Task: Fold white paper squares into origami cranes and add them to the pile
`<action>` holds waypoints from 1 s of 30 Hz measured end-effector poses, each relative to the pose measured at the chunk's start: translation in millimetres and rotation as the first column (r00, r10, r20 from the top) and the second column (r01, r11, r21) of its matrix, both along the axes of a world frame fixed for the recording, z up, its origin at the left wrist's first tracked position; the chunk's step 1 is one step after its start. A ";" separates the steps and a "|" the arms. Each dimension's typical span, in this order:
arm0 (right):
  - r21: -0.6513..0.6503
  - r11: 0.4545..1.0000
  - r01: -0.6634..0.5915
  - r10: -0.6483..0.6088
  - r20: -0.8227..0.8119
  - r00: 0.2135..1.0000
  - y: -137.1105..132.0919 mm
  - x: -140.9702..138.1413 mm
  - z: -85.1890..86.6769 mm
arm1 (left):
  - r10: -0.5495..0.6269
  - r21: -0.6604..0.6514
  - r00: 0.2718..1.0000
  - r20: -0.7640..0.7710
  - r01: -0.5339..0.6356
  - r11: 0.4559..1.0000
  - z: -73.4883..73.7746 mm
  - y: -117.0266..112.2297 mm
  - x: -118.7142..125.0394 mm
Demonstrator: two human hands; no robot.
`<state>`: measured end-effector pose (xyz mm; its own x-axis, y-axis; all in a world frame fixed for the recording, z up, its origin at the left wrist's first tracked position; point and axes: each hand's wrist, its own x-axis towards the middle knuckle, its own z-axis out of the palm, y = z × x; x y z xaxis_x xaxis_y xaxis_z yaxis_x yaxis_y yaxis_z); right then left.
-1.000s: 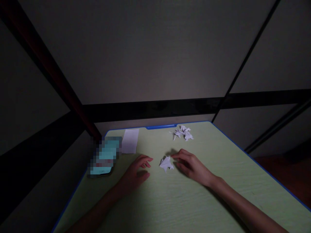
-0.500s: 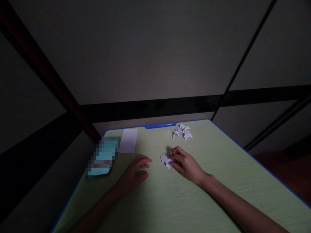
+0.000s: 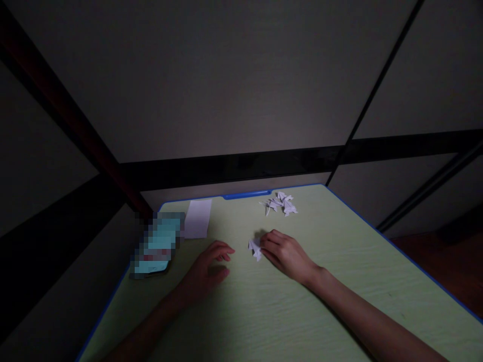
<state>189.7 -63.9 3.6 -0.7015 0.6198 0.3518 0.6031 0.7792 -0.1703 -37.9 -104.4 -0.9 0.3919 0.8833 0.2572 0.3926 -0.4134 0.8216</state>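
On the table lies a small white origami figure (image 3: 255,248), its pointed left end showing. My right hand (image 3: 284,251) covers the figure's right end, with its fingers drawn together on it; their tips are partly hidden. To the left, my left hand (image 3: 212,264) hovers close to the tabletop, thumb and fingers apart and nothing between them. A gap separates it from the figure. Farther back rests a loose cluster of several similar white folded paper figures (image 3: 288,207).
A blank white sheet of paper (image 3: 198,218) lies at the back left, beside a phone (image 3: 158,246) with a blurred, lit screen. The pale green table (image 3: 339,241) has a blue edge and a blue handle strip (image 3: 247,194) at the back, near a cabinet wall (image 3: 234,80).
My right hand's fingers have closed together and moved farther over the origami figure, hiding more of it. My left hand has kept its pose. The whole view has shifted slightly.
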 end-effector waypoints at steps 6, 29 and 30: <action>-0.142 0.990 -0.007 -0.021 -0.193 0.981 -0.6 1.2 -2.1 | -0.009 0.024 1.000 0.011 0.009 1.000 -1.1 0.7 -0.2; -0.376 0.921 -0.099 -0.116 -0.511 0.852 0.9 -4.5 -3.4 | 0.321 -0.199 0.947 0.017 -0.311 0.929 4.0 11.4 45.3; -0.396 0.913 -0.101 -0.140 -0.534 0.834 -0.4 -5.9 -3.3 | 0.327 -0.220 0.944 0.050 -0.309 0.925 3.6 13.5 51.5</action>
